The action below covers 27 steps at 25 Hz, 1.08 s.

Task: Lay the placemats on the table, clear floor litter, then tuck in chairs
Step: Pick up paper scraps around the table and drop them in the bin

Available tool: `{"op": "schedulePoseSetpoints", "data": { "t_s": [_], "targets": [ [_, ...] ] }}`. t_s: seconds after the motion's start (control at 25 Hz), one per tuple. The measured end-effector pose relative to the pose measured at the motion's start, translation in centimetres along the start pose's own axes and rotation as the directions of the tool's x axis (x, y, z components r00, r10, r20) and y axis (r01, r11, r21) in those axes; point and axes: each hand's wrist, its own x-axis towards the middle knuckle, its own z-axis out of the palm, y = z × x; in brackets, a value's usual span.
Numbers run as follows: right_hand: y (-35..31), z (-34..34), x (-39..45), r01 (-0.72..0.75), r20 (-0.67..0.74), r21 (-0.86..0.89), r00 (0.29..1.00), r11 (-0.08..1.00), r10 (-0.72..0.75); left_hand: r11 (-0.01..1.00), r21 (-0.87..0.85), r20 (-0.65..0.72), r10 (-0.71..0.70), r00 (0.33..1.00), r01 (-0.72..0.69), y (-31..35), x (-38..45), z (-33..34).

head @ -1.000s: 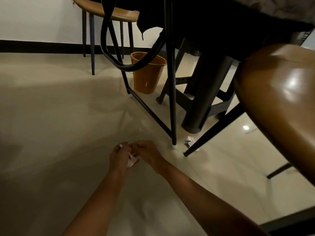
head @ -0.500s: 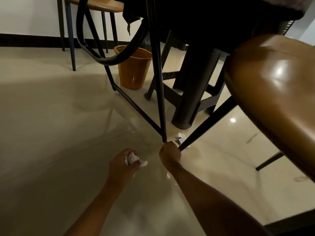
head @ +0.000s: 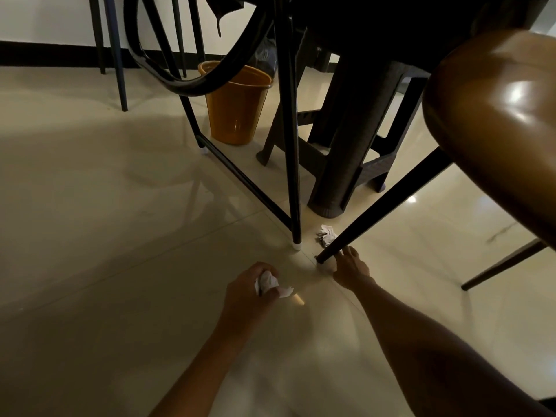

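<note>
**Reaching for the second paper scrap**

The crumpled paper lies on the floor, tucked behind the slanted chair leg and near the table leg. I judge it light, soft and crushable, so a pinch anywhere on top should do. My right hand stretches toward it with fingers extended, holding nothing. My left hand grips a paper wad. The orange bin stands well beyond.
</note>
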Motion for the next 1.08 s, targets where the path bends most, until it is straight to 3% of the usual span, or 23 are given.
{"op": "schedulePoseSetpoints", "data": {
  "t_s": [0.2, 0.4, 0.56, 0.64, 0.68, 0.76, 0.84, 0.92, 1.0, 1.08],
  "targets": [
    [0.7, -0.1, 1.4, 0.086, 0.073, -0.078, 0.994, 0.993, -0.081, 0.995, 0.082, 0.049, 0.058, 0.997, -0.062, 0.1, -0.4, -0.1],
    [-0.7, 0.9, 1.1, -0.082, -0.005, 0.042, 0.997, 0.996, 0.082, 0.996, 0.088, 0.061, 0.027, 0.998, -0.032, 0.5, -0.3, -0.7],
    [-4.3, 1.4, -0.7, -0.279, -0.038, -0.24, 0.96, 0.93, 0.278, 0.997, 0.061, 0.039, 0.051, 0.998, -0.053, 1.1, -0.2, -1.2],
    [-7.1, 1.3, -2.7, -0.249, 0.053, -0.397, 0.955, 0.884, 0.292, 0.995, 0.069, 0.008, 0.074, 0.997, -0.075, 1.2, -0.2, -1.6],
    [-8.9, 1.3, -3.9, -0.214, 0.099, -0.397, 0.957, 0.893, 0.273, 0.993, 0.081, -0.001, 0.087, 0.996, -0.087, 1.3, -0.2, -1.8],
    [-12.6, 2.1, -5.9, -0.146, 0.144, -0.266, 0.971, 0.953, 0.189, 0.985, 0.138, -0.01, 0.109, 0.994, -0.106, 1.3, -0.3, -2.4],
    [-15.7, 2.0, -8.4, -0.049, 0.161, -0.007, 0.986, 0.999, 0.049, 0.975, 0.192, -0.037, 0.118, 0.992, -0.108, 1.3, -0.4, -3.0],
    [-16.9, 1.5, -10.6, -0.016, 0.179, 0.322, 0.983, 0.947, -0.044, 0.973, 0.213, -0.101, 0.107, 0.989, -0.084, 1.6, -0.4, -3.9],
    [-17.6, 0.5, -12.0, 0.166, 0.091, 0.309, 0.975, 0.937, -0.202, 0.976, 0.214, -0.16, 0.073, 0.984, -0.037, 1.9, -0.6, -4.8],
    [-17.6, 0.5, -12.8, 0.221, 0.141, 0.292, 0.952, 0.93, -0.271, 0.98, 0.199, -0.189, 0.05, 0.981, -0.012, 2.2, -0.9, -5.6]
  ]
}}
